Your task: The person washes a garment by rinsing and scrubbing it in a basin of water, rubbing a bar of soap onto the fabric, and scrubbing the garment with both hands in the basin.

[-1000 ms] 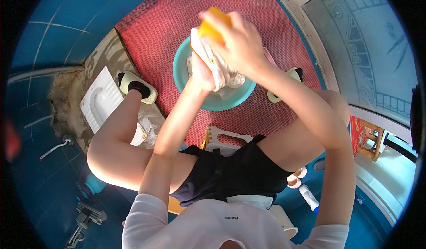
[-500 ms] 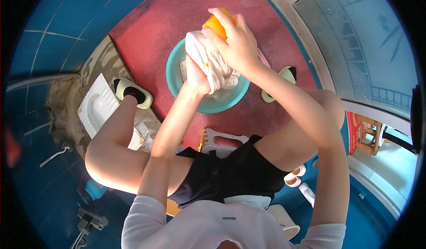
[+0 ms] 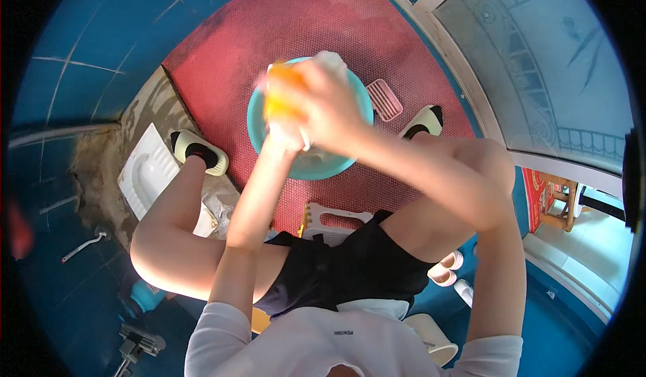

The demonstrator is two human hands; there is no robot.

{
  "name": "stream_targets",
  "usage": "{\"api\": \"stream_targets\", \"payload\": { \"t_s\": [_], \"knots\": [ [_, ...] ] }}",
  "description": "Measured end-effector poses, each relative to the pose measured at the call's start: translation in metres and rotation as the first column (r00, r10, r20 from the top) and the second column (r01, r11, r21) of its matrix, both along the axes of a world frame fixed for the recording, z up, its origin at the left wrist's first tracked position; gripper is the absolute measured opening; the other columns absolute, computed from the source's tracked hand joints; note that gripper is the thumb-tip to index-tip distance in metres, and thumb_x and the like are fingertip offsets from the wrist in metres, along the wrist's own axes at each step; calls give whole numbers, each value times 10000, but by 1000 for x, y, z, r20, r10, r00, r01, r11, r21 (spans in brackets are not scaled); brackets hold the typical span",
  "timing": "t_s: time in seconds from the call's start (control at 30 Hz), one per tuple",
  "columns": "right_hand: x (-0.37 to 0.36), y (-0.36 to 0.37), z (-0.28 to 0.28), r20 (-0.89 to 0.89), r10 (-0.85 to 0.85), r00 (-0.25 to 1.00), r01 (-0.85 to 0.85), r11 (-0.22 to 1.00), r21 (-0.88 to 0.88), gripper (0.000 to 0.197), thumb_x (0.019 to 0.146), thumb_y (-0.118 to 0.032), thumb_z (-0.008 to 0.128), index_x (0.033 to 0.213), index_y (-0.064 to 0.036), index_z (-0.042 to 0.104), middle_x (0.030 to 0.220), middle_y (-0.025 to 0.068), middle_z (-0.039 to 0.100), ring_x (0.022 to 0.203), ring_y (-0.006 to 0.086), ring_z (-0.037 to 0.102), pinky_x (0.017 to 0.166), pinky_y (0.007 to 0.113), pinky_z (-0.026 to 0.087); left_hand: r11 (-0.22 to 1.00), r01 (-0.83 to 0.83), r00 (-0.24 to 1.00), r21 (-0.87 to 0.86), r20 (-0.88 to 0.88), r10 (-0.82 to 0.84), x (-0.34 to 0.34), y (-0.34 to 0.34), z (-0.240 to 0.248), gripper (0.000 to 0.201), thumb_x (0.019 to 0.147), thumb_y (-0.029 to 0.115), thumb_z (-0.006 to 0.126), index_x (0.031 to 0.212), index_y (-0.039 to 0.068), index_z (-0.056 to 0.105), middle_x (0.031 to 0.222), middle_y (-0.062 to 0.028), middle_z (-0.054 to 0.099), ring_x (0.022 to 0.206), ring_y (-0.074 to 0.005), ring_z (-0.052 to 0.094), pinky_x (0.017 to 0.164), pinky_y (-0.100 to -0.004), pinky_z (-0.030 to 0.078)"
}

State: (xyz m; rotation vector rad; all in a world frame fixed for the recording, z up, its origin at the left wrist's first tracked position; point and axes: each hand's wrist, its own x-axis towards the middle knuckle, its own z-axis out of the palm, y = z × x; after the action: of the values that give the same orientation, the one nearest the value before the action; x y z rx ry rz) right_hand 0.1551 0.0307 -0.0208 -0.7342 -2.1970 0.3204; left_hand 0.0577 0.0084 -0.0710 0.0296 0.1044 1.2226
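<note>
Over a turquoise basin (image 3: 324, 170), my right hand (image 3: 332, 111) grips an orange bar of soap (image 3: 285, 93) and presses it toward the cloth. Motion blurs both the hand and the bar. Beneath it, my left hand (image 3: 286, 137) is closed on a bunched white cloth (image 3: 332, 62), partly wrapped by it. Much of the cloth and most of the left fingers are hidden behind the right hand. Some liquid shows low in the basin.
A pink ridged soap dish (image 3: 385, 100) lies right of the basin on the red textured mat (image 3: 296, 14). Closer in is a white plastic stool (image 3: 334, 221). My slippered feet flank the basin. A white squat toilet (image 3: 148, 168) is at left, a glazed door (image 3: 538, 74) at right.
My right hand has brought the soap left and down across the cloth, from beyond the basin's far rim to over the basin. The soap dish, partly hidden before, is now uncovered.
</note>
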Motion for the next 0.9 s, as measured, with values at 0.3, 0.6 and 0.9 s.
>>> {"api": "stream_targets", "payload": {
  "t_s": [0.3, 0.6, 0.9],
  "knots": [
    [14, 31, -2, 62, -287, 956, 290, 890, -352, 351, 688, -283, 606, 1015, -189, 522, 815, 94, 505, 737, 256, 525, 627, 339, 436, 1000, -21, 998, 8, -54, 21, 15, 1, -3, 465, 851, 431, 294, 1113, 72, 432, 1070, -84, 483, 983, -214, 484, 858, -347, 392],
    [12, 24, -2, 30, -290, 957, 288, 926, -242, 378, 671, -301, 619, 1022, -191, 531, 843, 109, 490, 761, 268, 526, 639, 338, 437, 993, -25, 997, -118, 72, 34, 8, 0, 13, 499, 830, 468, 303, 1145, 99, 419, 1109, -128, 477, 1004, -274, 482, 844, -413, 404],
    [7, 31, -4, -36, -227, 973, 223, 972, -78, 355, 689, -314, 613, 1020, -221, 526, 804, 111, 500, 673, 273, 529, 578, 369, 433, 998, -57, 998, 2, -12, 57, 4, 2, 13, 496, 827, 466, 297, 1101, 87, 463, 1070, -82, 517, 964, -237, 512, 842, -395, 408]
  ]
}}
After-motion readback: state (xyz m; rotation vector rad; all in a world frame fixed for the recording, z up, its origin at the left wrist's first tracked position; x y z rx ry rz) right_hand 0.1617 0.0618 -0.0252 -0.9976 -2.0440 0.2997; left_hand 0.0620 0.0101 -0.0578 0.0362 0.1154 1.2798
